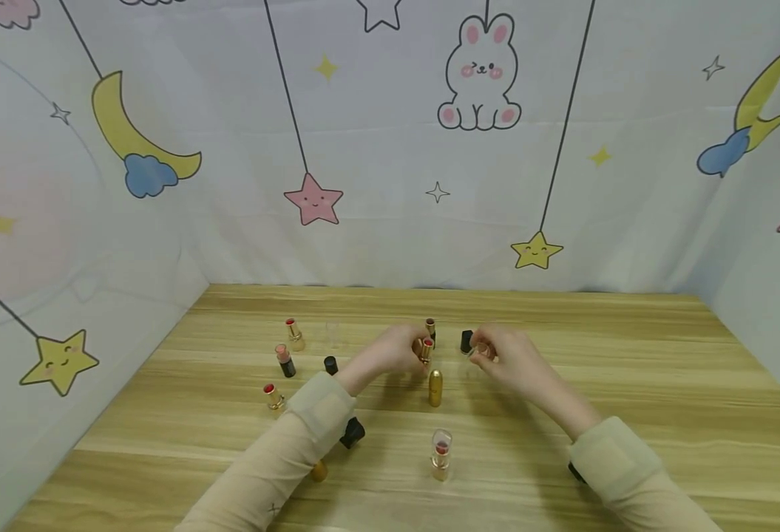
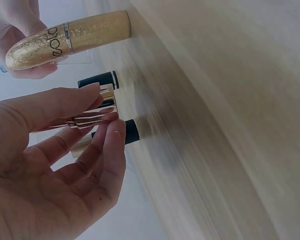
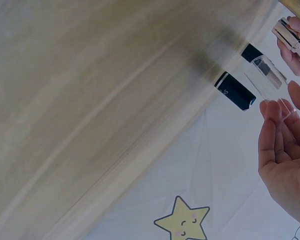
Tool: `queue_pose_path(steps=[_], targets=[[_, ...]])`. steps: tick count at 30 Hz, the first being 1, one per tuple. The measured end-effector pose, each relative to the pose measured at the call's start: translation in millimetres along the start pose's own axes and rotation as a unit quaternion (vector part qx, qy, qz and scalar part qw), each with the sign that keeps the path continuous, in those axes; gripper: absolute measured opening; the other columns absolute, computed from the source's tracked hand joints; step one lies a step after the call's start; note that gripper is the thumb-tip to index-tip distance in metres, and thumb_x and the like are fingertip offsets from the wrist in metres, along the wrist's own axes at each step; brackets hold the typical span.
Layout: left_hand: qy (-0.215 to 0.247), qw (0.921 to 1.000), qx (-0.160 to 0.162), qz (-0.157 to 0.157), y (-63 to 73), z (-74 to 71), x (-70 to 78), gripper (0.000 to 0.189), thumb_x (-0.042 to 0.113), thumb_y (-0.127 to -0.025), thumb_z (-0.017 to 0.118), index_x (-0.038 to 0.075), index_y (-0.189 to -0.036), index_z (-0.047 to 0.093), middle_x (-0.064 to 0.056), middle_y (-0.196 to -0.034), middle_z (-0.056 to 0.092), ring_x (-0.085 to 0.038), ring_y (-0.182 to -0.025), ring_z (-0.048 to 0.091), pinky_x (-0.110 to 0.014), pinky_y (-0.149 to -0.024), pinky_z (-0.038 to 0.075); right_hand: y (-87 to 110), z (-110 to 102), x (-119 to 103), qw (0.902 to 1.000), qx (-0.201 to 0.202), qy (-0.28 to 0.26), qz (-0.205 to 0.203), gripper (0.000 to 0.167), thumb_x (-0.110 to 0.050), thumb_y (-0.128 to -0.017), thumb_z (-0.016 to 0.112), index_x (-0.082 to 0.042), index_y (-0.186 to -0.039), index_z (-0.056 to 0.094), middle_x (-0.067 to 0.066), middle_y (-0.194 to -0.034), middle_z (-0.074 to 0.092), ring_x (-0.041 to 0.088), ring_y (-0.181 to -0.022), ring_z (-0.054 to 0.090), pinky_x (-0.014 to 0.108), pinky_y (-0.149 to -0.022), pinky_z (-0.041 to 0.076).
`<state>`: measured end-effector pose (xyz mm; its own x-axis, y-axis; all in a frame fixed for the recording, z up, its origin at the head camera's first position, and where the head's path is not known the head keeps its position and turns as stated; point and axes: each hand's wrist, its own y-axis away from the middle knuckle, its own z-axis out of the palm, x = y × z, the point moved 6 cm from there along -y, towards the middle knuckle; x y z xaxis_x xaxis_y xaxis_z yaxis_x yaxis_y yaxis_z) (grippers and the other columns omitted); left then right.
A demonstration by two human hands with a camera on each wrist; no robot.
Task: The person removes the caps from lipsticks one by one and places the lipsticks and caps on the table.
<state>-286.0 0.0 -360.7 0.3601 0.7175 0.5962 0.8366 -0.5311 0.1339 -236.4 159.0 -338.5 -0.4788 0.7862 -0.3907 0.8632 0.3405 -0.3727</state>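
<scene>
My left hand (image 1: 399, 349) pinches a gold lipstick (image 1: 426, 347) with its red tip up. The left wrist view shows the shiny base of this lipstick (image 2: 107, 102) between thumb and fingertips. To the right, my right hand (image 1: 504, 353) pinches a clear cap (image 3: 266, 80), its open end toward the table in the right wrist view. A closed gold bullet-shaped lipstick (image 1: 435, 388) stands just in front, between the hands. Behind the left hand stands a dark lipstick (image 1: 430, 327), partly hidden. A black cap (image 1: 466, 341) is beside the right fingertips.
Several uncapped lipsticks, such as a pink one (image 1: 285, 360), stand at the left near a clear cap (image 1: 333, 334). A clear-capped lipstick (image 1: 441, 458) stands at the front of the wooden table (image 1: 509, 480). A black cap (image 1: 353, 433) lies beside the left sleeve.
</scene>
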Motion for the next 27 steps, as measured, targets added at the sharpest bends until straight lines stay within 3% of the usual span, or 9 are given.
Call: queue_pose_path(steps=[5, 15, 22, 27], targets=[[-0.009, 0.9999, -0.012, -0.008, -2.2, 3.2, -1.9, 0.042, 0.002, -0.075, 0.077, 0.004, -0.115, 0.062, -0.008, -0.089, 0.064, -0.018, -0.077, 0.053, -0.029, -0.069, 0.044, -0.1, 4.3, -0.5, 0.9998, -0.017, 0.004, 0.001, 0.012, -0.007, -0.083, 0.072, -0.003, -0.093, 0.067, 0.005, -0.084, 0.065, 0.014, -0.073, 0.059, 0.026, -0.064, 0.048], [-0.046, 0.9986, -0.025, -0.008, -7.5, 9.2, -6.1, 0.025, 0.002, -0.076, 0.076, 0.008, -0.087, 0.054, -0.004, -0.078, 0.056, -0.017, -0.071, 0.047, -0.029, -0.063, 0.039, -0.4, 8.2, -1.8, 0.9993, -0.034, 0.010, 0.009, 0.012, -0.007, -0.083, 0.072, -0.002, -0.093, 0.067, 0.004, -0.081, 0.062, 0.014, -0.072, 0.055, 0.027, -0.063, 0.045], [-0.049, 0.9984, -0.025, -0.015, -8.7, 10.0, -5.1, 0.027, 0.003, -0.075, 0.075, 0.009, -0.093, 0.056, -0.003, -0.078, 0.054, -0.017, -0.072, 0.048, -0.028, -0.064, 0.039, -1.4, 12.5, 0.8, 0.9990, -0.043, 0.010, 0.012, 0.014, -0.009, -0.083, 0.073, -0.002, -0.094, 0.066, 0.002, -0.078, 0.059, 0.013, -0.070, 0.052, 0.025, -0.061, 0.042], [-0.046, 0.9985, -0.027, -0.012, -8.3, 9.8, -2.7, 0.026, 0.001, -0.074, 0.074, 0.009, -0.085, 0.052, -0.002, -0.074, 0.050, -0.016, -0.069, 0.046, -0.027, -0.060, 0.036, -2.0, 14.1, 0.7, 0.9988, -0.048, 0.008, 0.012, 0.015, -0.008, -0.082, 0.074, -0.002, -0.093, 0.067, 0.002, -0.077, 0.058, 0.014, -0.069, 0.052, 0.025, -0.061, 0.042]])
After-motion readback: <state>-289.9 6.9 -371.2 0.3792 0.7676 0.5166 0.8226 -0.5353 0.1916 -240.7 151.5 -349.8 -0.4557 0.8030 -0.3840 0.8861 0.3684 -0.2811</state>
